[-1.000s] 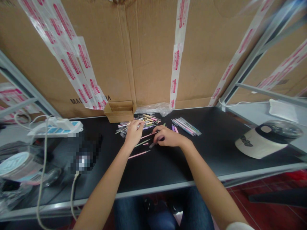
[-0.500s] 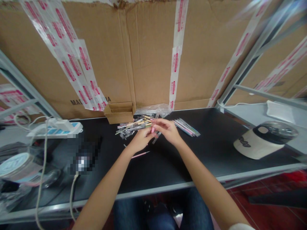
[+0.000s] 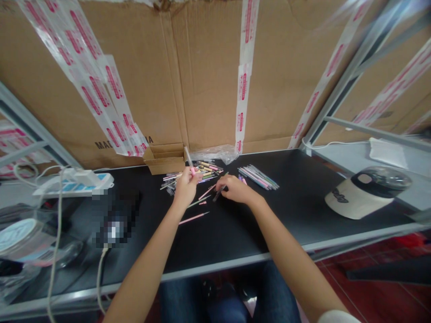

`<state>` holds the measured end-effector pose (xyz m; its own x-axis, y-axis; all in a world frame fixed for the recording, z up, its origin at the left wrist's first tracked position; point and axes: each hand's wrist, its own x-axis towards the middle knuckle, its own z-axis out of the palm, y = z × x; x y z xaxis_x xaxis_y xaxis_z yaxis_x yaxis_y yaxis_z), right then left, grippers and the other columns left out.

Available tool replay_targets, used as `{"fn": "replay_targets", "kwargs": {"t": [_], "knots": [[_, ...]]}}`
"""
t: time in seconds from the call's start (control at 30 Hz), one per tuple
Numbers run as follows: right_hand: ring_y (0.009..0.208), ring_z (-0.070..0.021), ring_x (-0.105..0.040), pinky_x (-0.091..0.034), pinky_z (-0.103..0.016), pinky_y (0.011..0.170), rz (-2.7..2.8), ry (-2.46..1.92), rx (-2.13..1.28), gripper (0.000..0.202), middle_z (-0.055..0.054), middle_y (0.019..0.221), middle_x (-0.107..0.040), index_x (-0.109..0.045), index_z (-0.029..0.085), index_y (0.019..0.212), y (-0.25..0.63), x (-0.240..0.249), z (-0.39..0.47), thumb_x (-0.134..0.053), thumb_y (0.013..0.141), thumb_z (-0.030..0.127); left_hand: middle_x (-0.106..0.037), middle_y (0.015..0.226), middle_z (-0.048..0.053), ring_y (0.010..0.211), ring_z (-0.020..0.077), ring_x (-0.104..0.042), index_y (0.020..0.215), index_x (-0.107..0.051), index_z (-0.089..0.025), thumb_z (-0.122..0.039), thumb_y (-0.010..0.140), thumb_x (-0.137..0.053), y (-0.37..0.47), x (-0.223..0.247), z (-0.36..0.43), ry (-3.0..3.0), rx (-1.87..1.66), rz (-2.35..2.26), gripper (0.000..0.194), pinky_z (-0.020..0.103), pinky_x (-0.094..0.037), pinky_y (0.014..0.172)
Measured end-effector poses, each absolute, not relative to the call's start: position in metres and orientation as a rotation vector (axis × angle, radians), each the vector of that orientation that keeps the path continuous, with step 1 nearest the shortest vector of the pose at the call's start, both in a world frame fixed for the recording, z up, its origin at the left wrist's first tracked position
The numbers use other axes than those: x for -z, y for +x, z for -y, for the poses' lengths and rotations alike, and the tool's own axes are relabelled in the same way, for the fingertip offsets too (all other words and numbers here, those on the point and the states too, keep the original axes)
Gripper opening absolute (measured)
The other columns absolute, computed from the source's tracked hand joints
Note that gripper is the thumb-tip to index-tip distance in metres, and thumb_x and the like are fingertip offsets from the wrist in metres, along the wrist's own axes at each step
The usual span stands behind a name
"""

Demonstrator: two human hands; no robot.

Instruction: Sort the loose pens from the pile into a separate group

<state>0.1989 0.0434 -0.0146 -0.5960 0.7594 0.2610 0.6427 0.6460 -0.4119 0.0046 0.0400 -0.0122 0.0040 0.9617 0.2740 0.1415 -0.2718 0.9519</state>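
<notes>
My left hand (image 3: 185, 187) is closed around a clear pen barrel with a pink grip (image 3: 189, 158), its clear end tilted up towards the box. My right hand (image 3: 233, 188) is low over the table, fingers pinched on a dark see-through tube (image 3: 218, 194) that slants down to the left. Behind the hands spreads a loose pile of pen parts (image 3: 210, 167). Between the forearms lie a pink pen refill (image 3: 195, 218), a green stick (image 3: 198, 202) and a small pink piece (image 3: 202, 203). Right of my right hand lies a bundle of pens (image 3: 258, 176).
A small open carton (image 3: 164, 166) and a clear plastic bag (image 3: 225, 153) stand against a big taped cardboard box (image 3: 212, 80). To the left are a power strip (image 3: 81, 184), a cable and a jar (image 3: 20, 237). A cream lidded container (image 3: 346, 199) sits at the right.
My hands, together over the pile before, have come apart. The left has moved left with the pen barrel raised; the right has dropped lower. The green stick and small pink piece now show.
</notes>
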Motion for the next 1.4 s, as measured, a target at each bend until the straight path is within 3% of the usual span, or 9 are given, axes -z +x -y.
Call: {"fn": "replay_targets", "kwargs": {"t": [0.33, 0.53, 0.67, 0.83, 1.13, 1.3, 1.4], "knots": [[0.079, -0.0156, -0.06, -0.045, -0.026, 0.077, 2.45, -1.134, -0.373, 0.023, -0.006, 0.084, -0.068, -0.069, 0.015, 0.078, 0.197, 0.012, -0.04, -0.05, 0.073, 0.004, -0.069, 0.084, 0.005, 0.08, 0.0181, -0.067, 0.086, -0.051, -0.019, -0.034, 0.081, -0.052, 0.004, 0.008, -0.037, 1.552, -1.335, -1.143, 0.016, 0.032, -0.05, 0.076], [0.081, -0.016, -0.062, -0.044, -0.025, 0.077, 2.491, -1.284, -0.374, 0.025, -0.005, 0.083, -0.069, -0.069, 0.017, 0.08, 0.196, 0.018, -0.042, -0.052, 0.068, 0.002, -0.068, 0.094, 0.006, 0.081, 0.0177, -0.067, 0.082, -0.05, -0.019, -0.034, 0.081, -0.052, 0.005, 0.007, -0.037, 1.557, -1.318, -1.145, 0.016, 0.032, -0.05, 0.076], [0.081, -0.0153, -0.061, -0.043, -0.023, 0.076, 2.49, -1.299, -0.392, 0.027, -0.005, 0.082, -0.069, -0.069, 0.017, 0.08, 0.195, 0.019, -0.043, -0.049, 0.07, 0.001, -0.069, 0.088, 0.006, 0.079, 0.0183, -0.067, 0.085, -0.051, -0.019, -0.032, 0.082, -0.051, 0.004, 0.007, -0.037, 1.587, -1.295, -1.155, 0.013, 0.033, -0.05, 0.077], [0.075, -0.014, -0.057, -0.041, -0.023, 0.072, 2.516, -1.275, -0.413, 0.021, -0.005, 0.078, -0.064, -0.065, 0.016, 0.074, 0.193, 0.014, -0.041, -0.05, 0.071, 0.001, -0.069, 0.082, 0.005, 0.078, 0.0179, -0.067, 0.083, -0.051, -0.019, -0.029, 0.081, -0.052, 0.005, 0.008, -0.037, 1.589, -1.282, -1.163, 0.011, 0.032, -0.049, 0.077], [0.085, -0.0181, -0.048, -0.039, -0.027, 0.077, 2.521, -1.14, -0.289, 0.023, -0.007, 0.083, -0.053, -0.053, 0.015, 0.07, 0.187, 0.025, -0.039, -0.044, 0.068, -0.006, -0.07, 0.078, 0.006, 0.073, 0.0154, -0.066, 0.078, -0.056, -0.014, -0.027, 0.068, -0.069, 0.01, 0.005, -0.037, 1.259, -1.224, -0.946, 0.021, 0.03, -0.051, 0.074], [0.079, -0.0173, -0.05, -0.04, -0.03, 0.075, 2.22, -1.052, -0.37, 0.014, -0.005, 0.08, -0.055, -0.052, 0.016, 0.077, 0.191, 0.018, -0.042, -0.046, 0.078, 0.003, -0.07, 0.078, 0.004, 0.071, 0.0142, -0.067, 0.086, -0.053, -0.016, -0.021, 0.064, -0.074, 0.013, 0.005, -0.033, 1.19, -1.235, -0.871, 0.031, 0.029, -0.052, 0.072], [0.075, -0.0157, -0.053, -0.041, -0.029, 0.072, 1.973, -0.966, -0.448, 0.012, -0.004, 0.082, -0.059, -0.056, 0.016, 0.085, 0.194, 0.011, -0.043, -0.046, 0.082, 0.011, -0.068, 0.083, 0.005, 0.073, 0.0142, -0.066, 0.082, -0.052, -0.015, -0.021, 0.067, -0.071, 0.017, 0.006, -0.03, 1.248, -1.124, -0.851, 0.025, 0.029, -0.052, 0.073]]}}
